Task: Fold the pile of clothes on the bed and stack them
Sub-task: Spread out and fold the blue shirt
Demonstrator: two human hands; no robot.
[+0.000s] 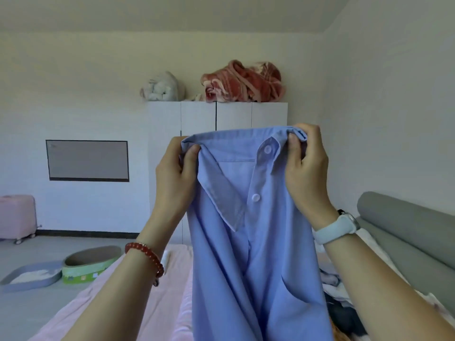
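Observation:
A light blue button-up shirt (248, 254) hangs in the air in front of me, collar up and front facing me, with two white buttons showing. My left hand (176, 178) pinches the collar at its left end. My right hand (306, 168) pinches the collar at its right end. The shirt falls down past the bottom of the view over the pink bed (152, 303). A pile of dark and white clothes (339, 306) lies on the bed at the right, partly hidden by the shirt and my right arm.
A grey headboard (406, 230) runs along the right. A white wardrobe (221, 119) with bundled blankets on top stands behind. On the floor at left are a green round box (91, 264), a grey tray (32, 276) and a pink wheeled case (17, 216).

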